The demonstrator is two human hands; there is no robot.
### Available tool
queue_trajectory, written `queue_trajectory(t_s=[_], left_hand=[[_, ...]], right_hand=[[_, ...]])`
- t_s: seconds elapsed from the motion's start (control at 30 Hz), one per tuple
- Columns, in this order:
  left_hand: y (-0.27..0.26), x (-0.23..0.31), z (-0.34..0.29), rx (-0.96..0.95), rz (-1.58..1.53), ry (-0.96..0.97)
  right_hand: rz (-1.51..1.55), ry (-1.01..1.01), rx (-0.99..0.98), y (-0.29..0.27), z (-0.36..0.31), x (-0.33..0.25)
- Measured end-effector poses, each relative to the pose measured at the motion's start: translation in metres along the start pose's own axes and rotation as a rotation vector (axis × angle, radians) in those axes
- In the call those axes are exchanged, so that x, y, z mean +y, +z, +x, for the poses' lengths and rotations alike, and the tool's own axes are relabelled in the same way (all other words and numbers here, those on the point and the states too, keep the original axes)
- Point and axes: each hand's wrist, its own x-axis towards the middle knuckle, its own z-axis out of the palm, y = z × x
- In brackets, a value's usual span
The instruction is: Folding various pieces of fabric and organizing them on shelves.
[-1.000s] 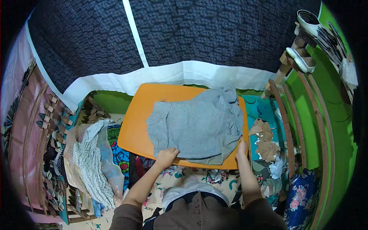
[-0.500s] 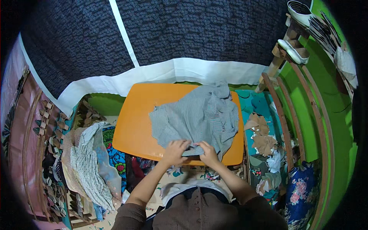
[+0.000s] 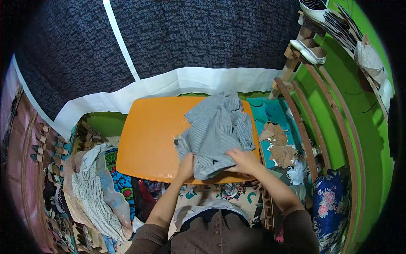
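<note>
A grey, finely checked garment [image 3: 211, 131] lies crumpled on the orange tabletop [image 3: 146, 139], over its right half. Its near end reaches the table's front edge between my two hands. My left hand [image 3: 185, 167] is closed on the garment's near left edge, with the fingertips partly hidden by the cloth. At the near right side, my right hand [image 3: 245, 162] grips the garment, thumb over the top and the other fingers partly out of sight. Loose threads show at the left edge of the cloth. Bunched folds lie at its far end.
Piled fabrics [image 3: 95, 190] sit left of the table. To the right lie tan scraps [image 3: 282, 155] on a teal surface, wooden rails [image 3: 334, 110] and a blue floral bundle [image 3: 330, 207]. White shoes [image 3: 311, 51] rest on the rack. A dark patterned curtain [image 3: 203, 34] hangs behind.
My hands have moved apart, the left to the garment's left edge and the right to its right side. The garment's near end is spread between them, and its left part has shifted inward.
</note>
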Motion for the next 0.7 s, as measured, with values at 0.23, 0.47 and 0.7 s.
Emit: queue_trajectory(t_s=[0.23, 0.47, 0.7], left_hand=[[-0.098, 0.028, 0.007, -0.057, 0.322, 0.264], [-0.145, -0.044, -0.031, -0.181, 0.650, -0.256], [-0.241, 0.021, 0.119, 0.377, 0.755, -0.307]], right_hand=[[-0.202, 0.155, -0.378, 0.057, -0.014, 0.057], [0.082, 0.253, -0.317, 0.087, 0.012, 0.050], [-0.190, 0.327, 0.443, -0.071, 0.185, 0.069]])
